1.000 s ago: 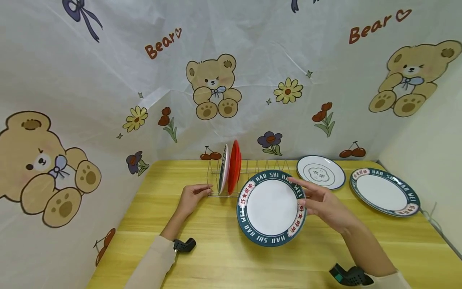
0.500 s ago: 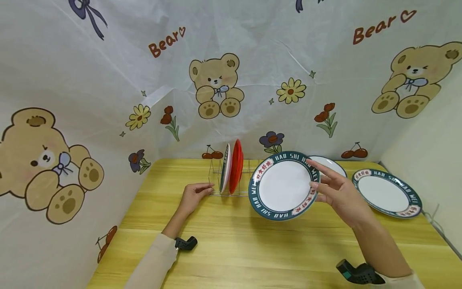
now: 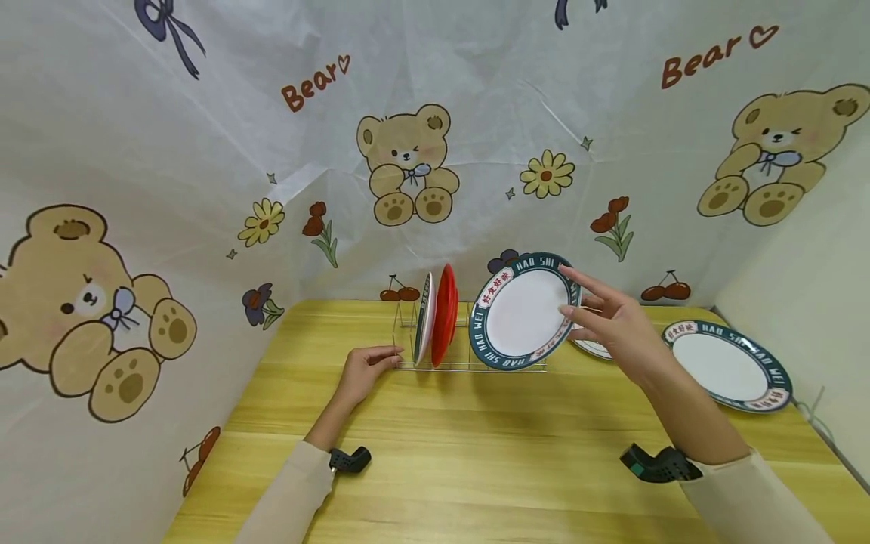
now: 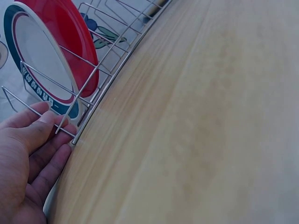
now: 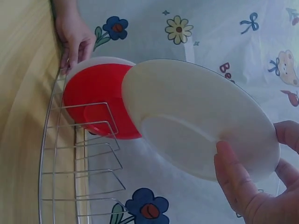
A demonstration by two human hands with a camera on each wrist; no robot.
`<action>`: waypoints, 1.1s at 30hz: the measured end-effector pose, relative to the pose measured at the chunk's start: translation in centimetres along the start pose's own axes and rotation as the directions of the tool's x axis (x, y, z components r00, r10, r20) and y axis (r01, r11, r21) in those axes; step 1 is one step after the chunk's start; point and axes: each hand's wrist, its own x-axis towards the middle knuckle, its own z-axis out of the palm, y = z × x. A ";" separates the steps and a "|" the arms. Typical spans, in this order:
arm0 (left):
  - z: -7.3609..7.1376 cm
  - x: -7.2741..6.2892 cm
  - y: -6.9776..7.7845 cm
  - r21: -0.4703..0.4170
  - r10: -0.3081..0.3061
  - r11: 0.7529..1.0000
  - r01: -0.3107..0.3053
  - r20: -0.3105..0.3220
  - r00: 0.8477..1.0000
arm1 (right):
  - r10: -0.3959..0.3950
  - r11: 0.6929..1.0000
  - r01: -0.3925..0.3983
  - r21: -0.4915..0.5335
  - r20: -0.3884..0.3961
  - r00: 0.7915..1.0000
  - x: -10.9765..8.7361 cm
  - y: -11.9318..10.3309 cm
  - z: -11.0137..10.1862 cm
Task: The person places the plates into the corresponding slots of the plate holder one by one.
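Observation:
In the head view my right hand (image 3: pixel 615 325) pinches a white plate with a green lettered rim (image 3: pixel 522 311) by its right edge. The plate is tilted and held in the air, above and in front of the right part of a wire dish rack (image 3: pixel 499 369). Its pale underside (image 5: pixel 187 107) shows in the right wrist view, with fingertips against it. My left hand (image 3: pixel 365 372) grips the left end of the rack, thumb and fingers around the wire (image 4: pixel 67 133). Standing on edge in the rack are a green-rimmed plate (image 4: pixel 44 56) and a red plate (image 3: pixel 445 317).
An oval green-rimmed plate (image 3: pixel 723 364) lies flat on the wooden table (image 3: pixel 435 468) at the right. Another white plate (image 3: pixel 593 347) lies behind my right hand, mostly hidden. A printed cloth (image 3: pixel 489 91) hangs behind the rack and along the left side.
My right hand has lifted the green-rimmed plate up and back toward the rack, turning it more upright. The flat plate behind is now largely covered. My left hand stays on the rack.

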 end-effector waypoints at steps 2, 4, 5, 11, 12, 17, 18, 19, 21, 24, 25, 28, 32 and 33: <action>0.0 0.0 0.0 -0.005 0.006 1.000 -0.006 0.001 1.000 | 0.005 1.000 -0.005 -0.019 -0.004 1.000 0.8 0.0 0.2; 0.0 0.0 0.0 -0.008 0.011 1.000 -0.011 0.001 1.000 | 0.011 0.999 -0.011 -0.031 -0.010 1.000 1.5 0.1 0.4; 0.0 0.0 0.0 -0.012 0.012 1.000 -0.012 0.000 1.000 | 0.005 0.999 -0.006 -0.031 -0.009 1.000 2.0 0.2 0.5; 0.1 0.0 0.2 -0.006 0.000 1.000 0.000 -0.009 1.000 | -0.022 1.000 0.022 0.013 0.024 0.999 4.1 0.7 1.4; 0.1 0.0 0.2 -0.001 -0.002 1.000 0.002 -0.010 1.000 | -0.025 1.000 0.025 0.019 0.034 0.999 4.4 0.8 1.6; 0.1 0.0 0.2 0.002 0.000 1.000 0.000 -0.015 1.000 | -0.028 1.000 0.027 0.015 0.070 0.997 5.6 1.2 2.6; 0.1 0.0 0.1 0.000 0.001 1.000 -0.001 -0.016 1.000 | -0.026 1.000 0.025 0.011 0.076 0.997 5.7 1.2 2.9; 0.1 0.0 0.1 -0.004 0.003 1.000 -0.003 -0.017 1.000 | -0.026 1.000 0.025 0.011 0.082 0.996 5.8 1.2 3.1; 0.1 0.0 -0.1 -0.008 0.012 1.000 -0.012 -0.019 1.000 | -0.032 0.999 0.032 -0.001 0.090 0.995 6.1 1.3 3.6; 0.1 0.0 -0.2 -0.006 0.025 1.000 -0.025 -0.018 1.000 | -0.048 0.999 0.049 -0.008 0.098 0.994 6.4 1.3 4.3; 0.1 0.0 -0.3 -0.003 0.029 1.000 -0.029 -0.018 0.999 | -0.055 0.998 0.057 -0.012 0.099 0.994 6.5 1.3 4.5; 0.1 0.1 -0.3 0.004 0.036 0.999 -0.036 -0.015 0.999 | -0.076 0.996 0.080 -0.036 0.105 0.992 6.7 1.1 5.1; 0.1 0.0 -0.3 0.007 0.034 0.999 -0.034 -0.013 0.999 | -0.091 0.994 0.097 -0.050 0.115 0.989 7.1 0.9 5.7; 0.1 0.0 -0.2 0.008 0.031 0.999 -0.031 -0.013 0.999 | -0.092 0.994 0.099 -0.050 0.118 0.989 7.2 0.9 5.8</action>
